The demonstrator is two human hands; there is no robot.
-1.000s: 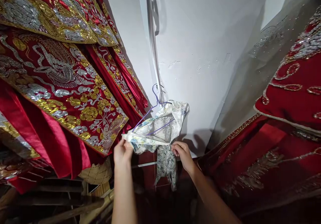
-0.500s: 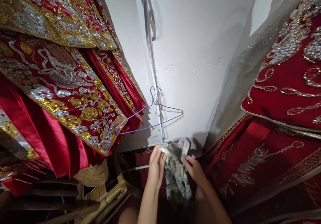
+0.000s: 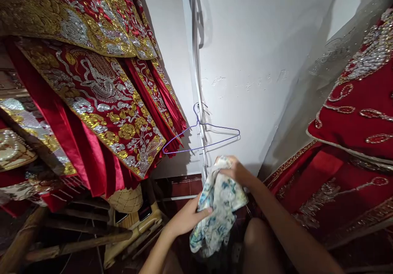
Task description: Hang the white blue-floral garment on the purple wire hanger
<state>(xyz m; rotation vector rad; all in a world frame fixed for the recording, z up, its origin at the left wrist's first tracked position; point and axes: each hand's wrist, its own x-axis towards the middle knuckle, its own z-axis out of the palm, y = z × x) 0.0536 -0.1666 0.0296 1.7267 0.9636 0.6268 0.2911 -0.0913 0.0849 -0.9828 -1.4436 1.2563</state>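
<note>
A crumpled piece of white floral cloth (image 3: 219, 212), patterned in blue, green and yellow, hangs between my two hands above my knees. My right hand (image 3: 236, 171) is closed around its bunched upper end. Lower on the left side, my left hand (image 3: 188, 218) grips the cloth's edge, the thumb lying over the front and the other fingers hidden behind. Beyond the hands, a purple wire hanger (image 3: 201, 148) hangs bare by its hook on a white upright rail (image 3: 194, 41) at the wall.
At left hang red garments (image 3: 123, 114) with gold and silver embroidery, over a bamboo chair (image 3: 135, 235) and a woven basket (image 3: 126, 200). Another beaded red garment (image 3: 362, 118) hangs close on the right. The white wall (image 3: 245, 41) stands ahead.
My right hand has risen to the cloth's top, while my left hand has dropped lower on its left side. The cloth has turned and shows more of its print. The view has shifted left.
</note>
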